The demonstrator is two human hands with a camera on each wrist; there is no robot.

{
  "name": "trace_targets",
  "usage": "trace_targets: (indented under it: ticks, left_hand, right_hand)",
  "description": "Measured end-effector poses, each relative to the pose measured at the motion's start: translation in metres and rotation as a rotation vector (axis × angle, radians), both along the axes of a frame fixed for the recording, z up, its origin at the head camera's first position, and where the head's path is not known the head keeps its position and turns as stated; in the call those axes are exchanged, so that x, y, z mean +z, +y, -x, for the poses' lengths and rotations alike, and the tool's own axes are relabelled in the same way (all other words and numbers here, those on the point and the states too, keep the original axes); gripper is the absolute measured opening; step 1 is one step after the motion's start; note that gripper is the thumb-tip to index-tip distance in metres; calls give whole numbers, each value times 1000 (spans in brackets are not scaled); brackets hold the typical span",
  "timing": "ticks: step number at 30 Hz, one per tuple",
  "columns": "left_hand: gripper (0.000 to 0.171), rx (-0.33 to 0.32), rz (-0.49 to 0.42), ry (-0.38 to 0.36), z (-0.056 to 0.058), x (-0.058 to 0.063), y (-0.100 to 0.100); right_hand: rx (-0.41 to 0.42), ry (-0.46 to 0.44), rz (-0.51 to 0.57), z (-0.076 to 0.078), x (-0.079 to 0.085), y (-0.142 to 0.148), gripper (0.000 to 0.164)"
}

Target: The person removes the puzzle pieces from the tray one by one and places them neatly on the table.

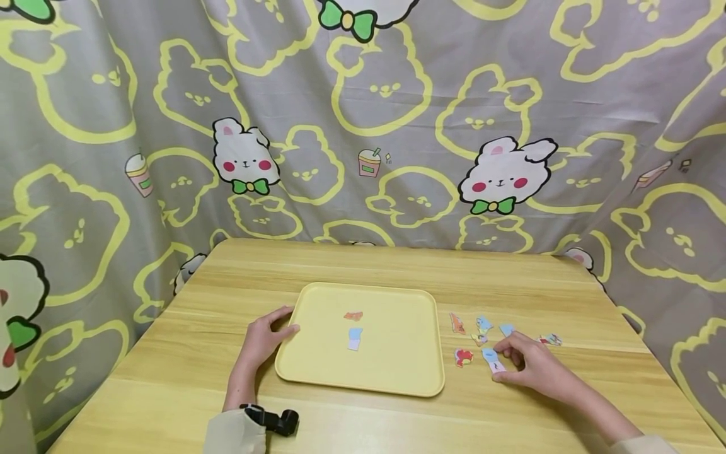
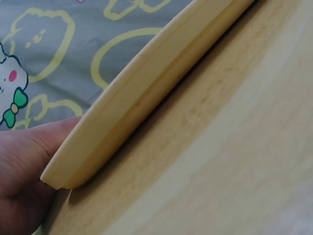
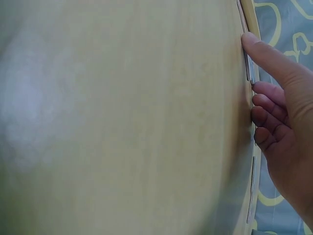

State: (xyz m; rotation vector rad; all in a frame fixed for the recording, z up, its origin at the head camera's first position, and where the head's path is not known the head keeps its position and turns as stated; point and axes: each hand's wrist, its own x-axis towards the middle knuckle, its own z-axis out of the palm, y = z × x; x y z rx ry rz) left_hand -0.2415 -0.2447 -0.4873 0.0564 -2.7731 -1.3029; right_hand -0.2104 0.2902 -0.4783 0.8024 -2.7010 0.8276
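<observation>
A yellow tray lies on the table, and my left hand grips its left rim, thumb over the edge. The left wrist view shows the tray's side wall beside that hand. On the tray are an orange paper puzzle piece and a blue-and-white piece. To the right of the tray, my right hand pinches another blue-and-white puzzle piece between thumb and fingertips, low at the tabletop. In the right wrist view this piece appears edge-on by the thumb.
Around the right hand lie more pieces: orange, blue with yellow, red, a partly covered blue one and a multicoloured one. A patterned curtain hangs behind the wooden table.
</observation>
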Motion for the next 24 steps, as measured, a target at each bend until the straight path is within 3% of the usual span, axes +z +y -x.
trace_targets:
  ticks: [10,17,24]
  left_hand:
    - [53,-2,-2,-6,0,1,0]
    - [52,-3,-3,-3,-1,1,-1]
    - [52,-6,-8,-4,-1,1,1]
  right_hand:
    - [-11,-11,16,-2,2,4,41]
    - [-55,-74,72,-2,8,-6,39]
    - [59,-98,166,1,13,-30,38]
